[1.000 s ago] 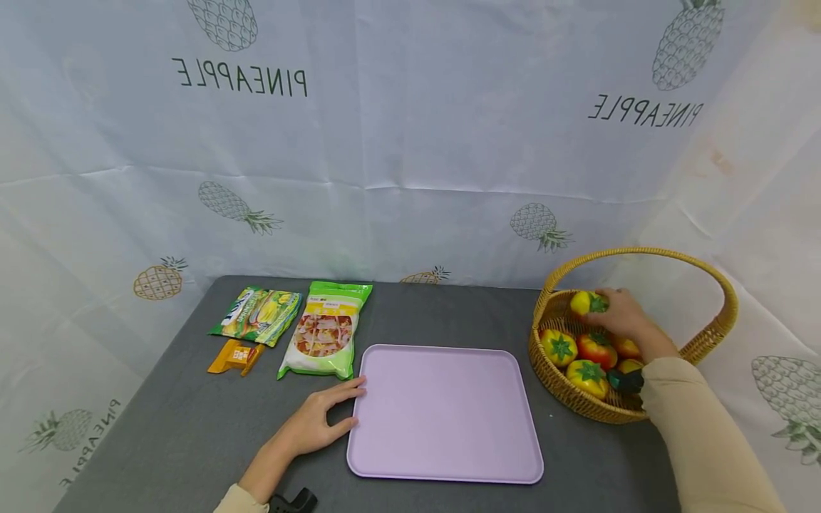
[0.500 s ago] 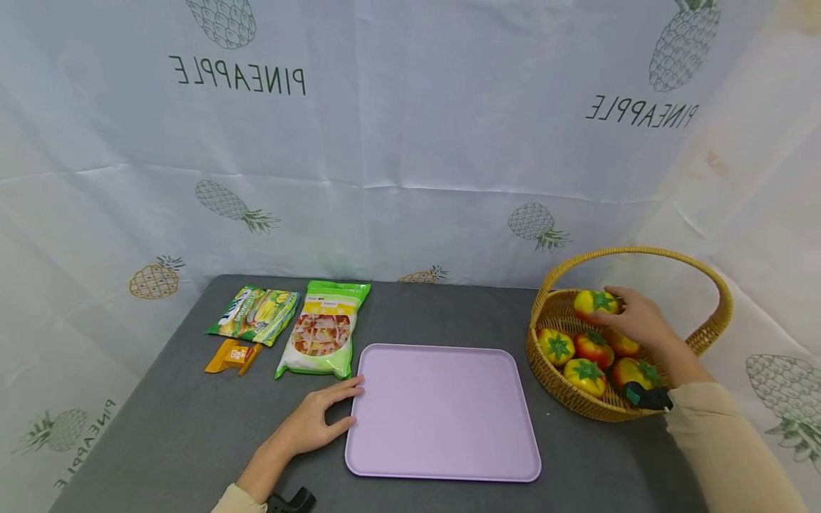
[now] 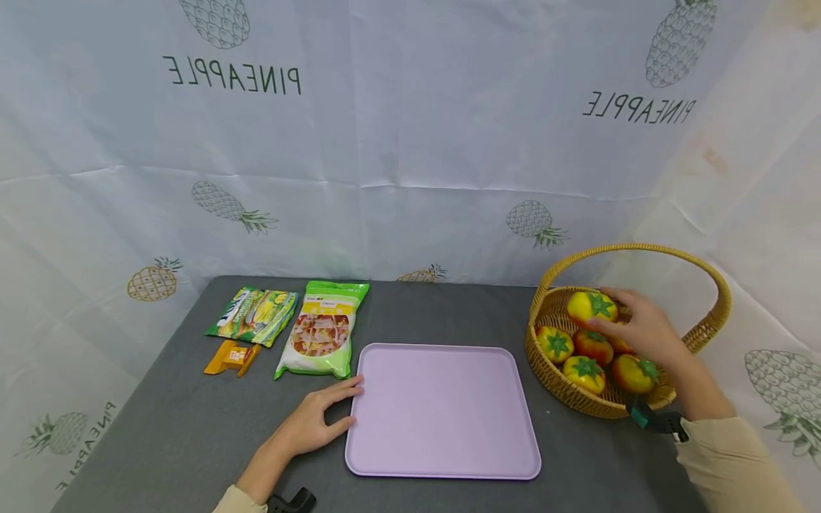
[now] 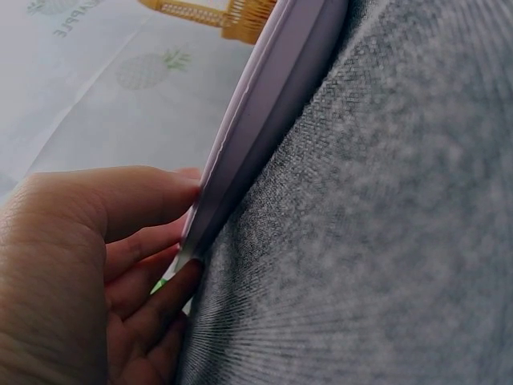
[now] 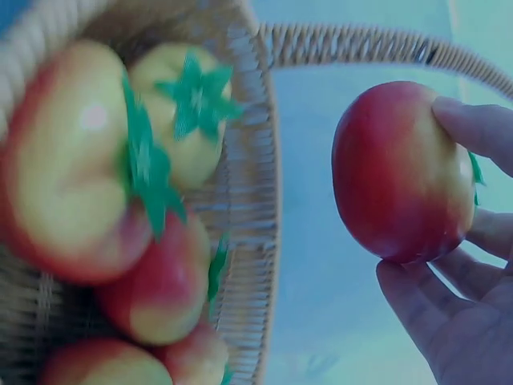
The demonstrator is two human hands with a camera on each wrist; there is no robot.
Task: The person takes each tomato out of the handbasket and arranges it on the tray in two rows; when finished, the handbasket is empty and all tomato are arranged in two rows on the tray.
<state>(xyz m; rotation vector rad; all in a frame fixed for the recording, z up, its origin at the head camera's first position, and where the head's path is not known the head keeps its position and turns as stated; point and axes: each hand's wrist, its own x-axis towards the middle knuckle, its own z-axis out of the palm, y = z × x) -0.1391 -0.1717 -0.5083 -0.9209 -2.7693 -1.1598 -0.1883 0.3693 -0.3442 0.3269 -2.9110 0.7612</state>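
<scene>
**Tomato lifted out of the basket**

My right hand [image 3: 644, 329] has its grip curled round a red-and-yellow tomato [image 3: 591, 306], now raised a little higher above the basket [image 3: 705, 331] at the right of the worktop [image 3: 192, 427] than a second ago, clear of the four others. My left hand [image 3: 312, 422] stays put, fingers relaxed against the near-left edge of the purple tray [image 3: 442, 410]. I judge the pick made.

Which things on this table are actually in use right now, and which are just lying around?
In use:
right hand gripping a tomato
wicker basket
lilac tray, its edge touched by the left hand

Lying about:
two snack bags
orange packet
</scene>
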